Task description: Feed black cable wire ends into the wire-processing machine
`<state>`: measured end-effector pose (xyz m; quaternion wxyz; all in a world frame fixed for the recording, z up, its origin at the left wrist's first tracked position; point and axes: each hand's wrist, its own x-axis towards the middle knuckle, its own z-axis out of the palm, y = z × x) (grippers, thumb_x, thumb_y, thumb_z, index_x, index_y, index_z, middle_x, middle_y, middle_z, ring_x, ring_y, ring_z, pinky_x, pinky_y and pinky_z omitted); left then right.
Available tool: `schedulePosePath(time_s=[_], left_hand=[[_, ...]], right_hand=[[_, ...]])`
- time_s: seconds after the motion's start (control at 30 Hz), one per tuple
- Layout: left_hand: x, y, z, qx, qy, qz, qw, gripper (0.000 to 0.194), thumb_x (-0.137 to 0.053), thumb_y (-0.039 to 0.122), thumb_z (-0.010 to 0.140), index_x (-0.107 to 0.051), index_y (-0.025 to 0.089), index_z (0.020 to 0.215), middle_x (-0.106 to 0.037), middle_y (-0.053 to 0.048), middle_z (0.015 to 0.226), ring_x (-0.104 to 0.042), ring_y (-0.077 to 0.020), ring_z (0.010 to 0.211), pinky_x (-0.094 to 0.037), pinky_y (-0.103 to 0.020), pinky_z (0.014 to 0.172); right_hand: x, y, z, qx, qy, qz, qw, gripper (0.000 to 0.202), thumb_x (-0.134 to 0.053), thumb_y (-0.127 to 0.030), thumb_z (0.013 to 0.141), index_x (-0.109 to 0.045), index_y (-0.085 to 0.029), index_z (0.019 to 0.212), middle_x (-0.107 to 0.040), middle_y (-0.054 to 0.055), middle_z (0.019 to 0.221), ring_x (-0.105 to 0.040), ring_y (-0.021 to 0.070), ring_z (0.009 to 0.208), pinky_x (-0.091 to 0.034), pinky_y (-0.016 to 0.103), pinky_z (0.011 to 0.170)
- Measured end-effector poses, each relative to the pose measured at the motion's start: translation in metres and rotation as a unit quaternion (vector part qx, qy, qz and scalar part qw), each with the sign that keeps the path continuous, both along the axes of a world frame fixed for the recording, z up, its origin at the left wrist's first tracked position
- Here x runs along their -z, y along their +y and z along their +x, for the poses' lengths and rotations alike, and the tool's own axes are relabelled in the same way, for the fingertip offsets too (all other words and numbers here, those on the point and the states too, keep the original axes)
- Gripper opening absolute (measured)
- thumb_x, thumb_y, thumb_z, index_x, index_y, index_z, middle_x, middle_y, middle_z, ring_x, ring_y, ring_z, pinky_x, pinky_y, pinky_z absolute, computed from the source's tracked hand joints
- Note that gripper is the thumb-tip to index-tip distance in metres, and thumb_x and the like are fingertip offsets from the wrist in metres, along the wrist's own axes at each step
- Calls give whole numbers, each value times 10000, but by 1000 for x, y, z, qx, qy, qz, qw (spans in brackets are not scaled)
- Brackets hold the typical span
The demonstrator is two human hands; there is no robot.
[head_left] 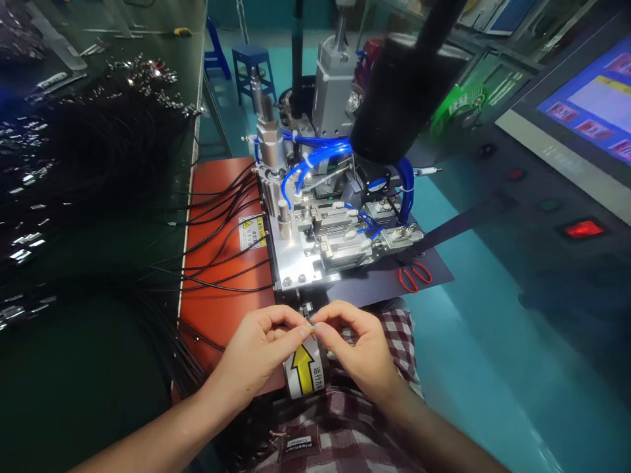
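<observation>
Thumb and forefinger of my left hand (263,345) are pinched on thin coloured wires (312,328), at the front of the machine. My right hand (362,345) pinches the same wires from the other side, the two sets of fingertips almost touching. Little of the wires shows between the fingers; some look yellowish and red. Just beyond the fingertips is a small metal part (306,307) at the machine's front edge. Below the hands lies a white label with a yellow arrow (304,371).
The metal machine (296,253) with blue air tubes (325,148) stands ahead. Black cables (217,263) cross the orange board (202,226) on the left, near a dark cable heap (113,131). Red-handled scissors (415,277) lie right; a control screen (591,98) is far right.
</observation>
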<state>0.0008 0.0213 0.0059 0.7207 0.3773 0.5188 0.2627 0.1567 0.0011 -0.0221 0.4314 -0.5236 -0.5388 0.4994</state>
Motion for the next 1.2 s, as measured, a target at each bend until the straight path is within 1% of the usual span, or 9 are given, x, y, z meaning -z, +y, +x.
schedulePosePath(time_s=[0.17,0.27,0.37,0.47,0.57,0.7,0.83,1.0,1.2], left_hand=[[2,-4,1,3,57,44,997,161,-656,284,736,-612,132,708,-582,22,601,-504,-80,538,-394,-167,503],[5,-9,2,-5,92,106,990,141,-640,283,751,-620,145,774,-592,10,642,-517,-96,562,-413,-187,518],[8,-11,1,-4,87,137,987,120,-620,274,771,-627,157,795,-591,5,666,-521,-105,586,-419,-196,533],[9,-9,0,23,77,155,985,105,-598,254,790,-631,157,765,-596,-6,699,-532,-117,632,-417,-200,550],[7,-5,-3,76,113,178,975,123,-551,250,826,-619,159,778,-590,-8,719,-531,-127,654,-415,-211,563],[4,-1,-9,145,225,270,925,103,-490,210,863,-587,186,887,-565,5,763,-526,-130,684,-423,-225,604],[13,0,-14,154,298,380,862,193,-416,162,895,-597,184,961,-531,-24,850,-553,-142,769,-455,-246,682],[27,-2,-17,199,343,451,800,330,-359,94,887,-583,145,1124,-525,-81,920,-574,-169,778,-500,-284,677],[30,1,-19,234,384,491,746,373,-377,70,858,-581,167,1156,-512,-58,812,-561,-180,683,-508,-295,586]], right_hand=[[-3,-3,-4,6,-60,50,997,108,-549,-166,827,-556,-174,720,-564,4,720,-519,136,673,-412,255,641],[-2,-5,-5,11,-30,8,999,121,-524,-192,848,-535,-173,729,-528,-6,700,-487,124,643,-400,239,602],[-1,-6,-6,6,23,-43,999,134,-514,-218,853,-520,-169,728,-480,-23,667,-432,108,596,-369,223,553],[0,-6,-4,-17,64,-86,994,140,-523,-236,842,-506,-166,722,-431,-38,637,-368,94,554,-328,218,511],[2,-4,-2,-30,82,-114,990,146,-535,-252,832,-503,-167,718,-406,-44,619,-333,89,532,-296,217,484],[9,6,0,-16,61,-109,992,173,-544,-279,822,-502,-170,695,-409,-39,610,-342,98,534,-296,227,489],[20,19,0,-9,39,-110,993,191,-556,-311,810,-513,-174,684,-436,-29,613,-370,110,543,-319,237,507],[28,25,3,-11,33,-132,991,198,-563,-327,802,-521,-173,684,-441,-25,615,-376,115,551,-316,240,501],[30,26,6,-16,32,-146,989,213,-575,-344,790,-525,-169,679,-442,-29,605,-379,112,548,-313,237,492]])
